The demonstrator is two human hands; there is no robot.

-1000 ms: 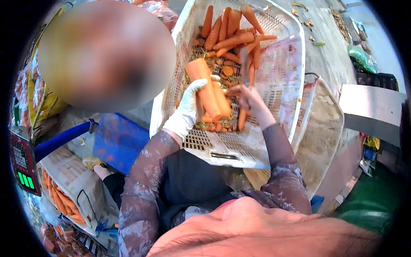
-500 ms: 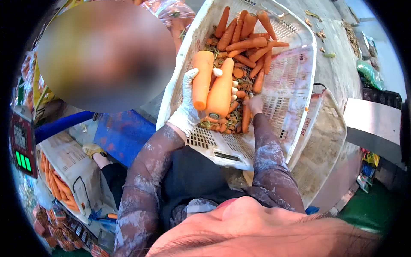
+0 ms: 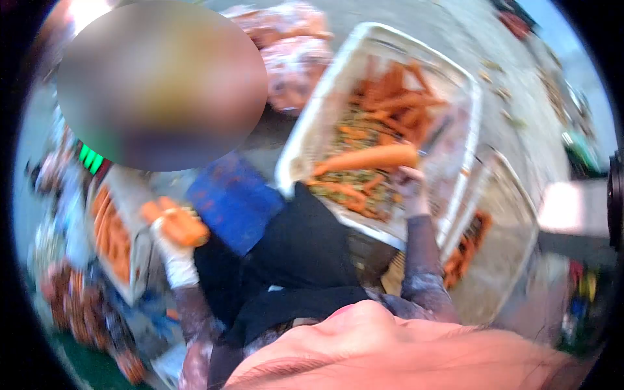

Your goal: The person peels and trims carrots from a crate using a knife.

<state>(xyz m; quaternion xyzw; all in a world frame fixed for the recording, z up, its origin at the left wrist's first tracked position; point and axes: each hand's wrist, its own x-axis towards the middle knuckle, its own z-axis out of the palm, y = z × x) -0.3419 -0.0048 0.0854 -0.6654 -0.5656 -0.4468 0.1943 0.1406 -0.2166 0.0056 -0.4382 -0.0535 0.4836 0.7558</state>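
Observation:
My left hand (image 3: pixel 174 255), in a white glove, is closed around two carrots (image 3: pixel 183 226) beside the left crate. My bare right hand (image 3: pixel 412 187) grips the thick end of a large carrot (image 3: pixel 367 158), which lies nearly level over the white basket (image 3: pixel 300 144). Within that basket, several whole carrots (image 3: pixel 400 91) are heaped at the far end. Small carrot pieces (image 3: pixel 354 133) with bits of green cover its near part. Motion blur hides the exact finger positions.
A pale crate (image 3: pixel 138 276) of carrots (image 3: pixel 112 231) stands at left, near a blue panel (image 3: pixel 234 203). Bagged carrots (image 3: pixel 296 75) lie beyond. At right is a second basket (image 3: pixel 507 208), with carrots (image 3: pixel 469 250) by its near side. Green lights (image 3: pixel 91 158) glow on a display.
My left hand has carried its two carrots out of the basket, leftward to the crate. My right hand, earlier down among the carrots, now has a large carrot lifted. The view has shifted.

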